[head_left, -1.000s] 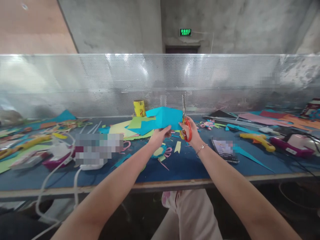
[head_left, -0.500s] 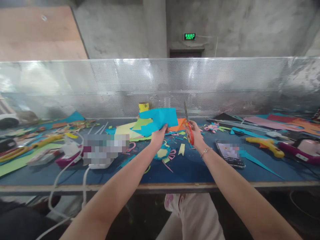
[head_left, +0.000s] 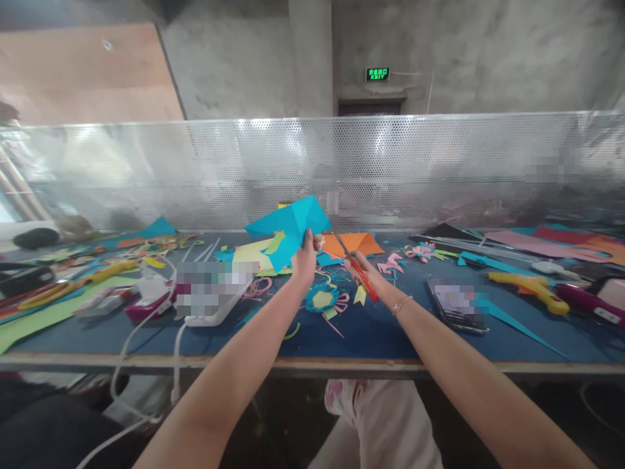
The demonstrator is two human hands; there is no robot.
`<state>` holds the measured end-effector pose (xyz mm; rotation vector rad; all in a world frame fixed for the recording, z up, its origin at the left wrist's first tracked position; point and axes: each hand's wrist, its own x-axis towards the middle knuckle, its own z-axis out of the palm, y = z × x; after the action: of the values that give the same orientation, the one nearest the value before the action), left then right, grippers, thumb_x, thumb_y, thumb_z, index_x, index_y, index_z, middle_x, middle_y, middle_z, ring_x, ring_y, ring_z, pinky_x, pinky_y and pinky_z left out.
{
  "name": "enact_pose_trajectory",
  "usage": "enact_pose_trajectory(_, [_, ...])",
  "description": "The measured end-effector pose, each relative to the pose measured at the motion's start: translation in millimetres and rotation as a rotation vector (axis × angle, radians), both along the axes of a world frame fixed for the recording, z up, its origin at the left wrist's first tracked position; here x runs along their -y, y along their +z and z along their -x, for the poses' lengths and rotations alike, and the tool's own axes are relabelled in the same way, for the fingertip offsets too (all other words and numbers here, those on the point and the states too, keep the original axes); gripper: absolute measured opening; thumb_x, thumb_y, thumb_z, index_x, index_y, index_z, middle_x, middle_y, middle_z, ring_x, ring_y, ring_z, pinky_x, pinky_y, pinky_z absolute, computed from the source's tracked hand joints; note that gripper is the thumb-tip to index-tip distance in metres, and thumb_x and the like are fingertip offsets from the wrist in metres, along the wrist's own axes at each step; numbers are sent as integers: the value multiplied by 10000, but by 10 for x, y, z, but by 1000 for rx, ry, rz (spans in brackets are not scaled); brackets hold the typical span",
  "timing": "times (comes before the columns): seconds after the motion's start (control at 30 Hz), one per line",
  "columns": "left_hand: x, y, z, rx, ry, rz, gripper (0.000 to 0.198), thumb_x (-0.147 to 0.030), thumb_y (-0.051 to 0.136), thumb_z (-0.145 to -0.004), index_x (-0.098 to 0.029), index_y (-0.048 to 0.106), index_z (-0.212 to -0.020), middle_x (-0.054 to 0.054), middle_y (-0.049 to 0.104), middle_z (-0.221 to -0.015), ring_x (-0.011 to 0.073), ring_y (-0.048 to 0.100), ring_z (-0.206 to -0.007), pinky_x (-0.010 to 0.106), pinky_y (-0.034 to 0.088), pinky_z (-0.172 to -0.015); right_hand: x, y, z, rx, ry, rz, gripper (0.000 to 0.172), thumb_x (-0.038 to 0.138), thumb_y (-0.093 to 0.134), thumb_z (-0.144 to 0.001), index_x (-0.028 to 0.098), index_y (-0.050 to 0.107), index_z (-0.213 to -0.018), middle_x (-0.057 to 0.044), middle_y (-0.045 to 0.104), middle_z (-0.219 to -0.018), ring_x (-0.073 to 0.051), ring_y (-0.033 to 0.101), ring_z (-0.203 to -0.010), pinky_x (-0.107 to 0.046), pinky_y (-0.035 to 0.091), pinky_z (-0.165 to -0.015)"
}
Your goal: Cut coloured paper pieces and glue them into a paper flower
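My left hand (head_left: pixel 305 258) is closed on the lower edge of a folded cyan paper sheet (head_left: pixel 288 227), held up tilted above the blue table (head_left: pixel 371 326). My right hand (head_left: pixel 364 272) grips red-handled scissors (head_left: pixel 355 266) whose blades point up-left toward the paper's right side. A bracelet sits on my right wrist. Beneath the hands lie an orange paper (head_left: pixel 352 243), yellow-green sheets (head_left: pixel 254 255) and a cut blue-and-yellow paper flower (head_left: pixel 322 298).
A perforated metal screen (head_left: pixel 439 169) runs along the table's far edge. A phone (head_left: pixel 456 297), a yellow glue gun (head_left: pixel 532 288), a white device with cables (head_left: pixel 209 296), pink paper cut-outs (head_left: pixel 390 262) and many paper scraps cover the table.
My left hand has raised and tilted the cyan sheet. My right hand has swung the scissors from pointing upright to pointing left toward the paper. The view has shifted a little to the left.
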<state>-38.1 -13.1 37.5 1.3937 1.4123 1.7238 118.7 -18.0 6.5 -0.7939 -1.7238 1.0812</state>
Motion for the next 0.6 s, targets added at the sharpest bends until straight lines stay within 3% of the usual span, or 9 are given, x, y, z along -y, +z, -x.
enact_pose_trajectory(0.1, [53,20,-163,-30,146,30,444,-531,294,-807,-201,573,-706,50,606,-727,183,553,-718,282,367,-681,63,24,25,29,36,-8,257,399,548,-707,219,416,-834,67,395,-612,-43,351,-453,-174,315,-404])
enact_pose_trajectory(0.33, [89,-1,-335,-85,63,129,392,-525,362,-789,-209,594,-800,63,622,-816,241,531,-887,291,366,-715,58,-19,43,14,95,47,313,477,514,-723,230,406,-882,80,399,-581,-42,383,-436,-164,335,-414])
enact_pose_trajectory(0.6, [26,-87,-350,-124,13,84,350,-480,410,-772,-206,621,-724,46,627,-648,215,570,-771,277,395,-686,24,-60,59,-45,65,76,320,500,486,-737,229,404,-884,61,409,-572,-66,410,-424,-194,346,-390])
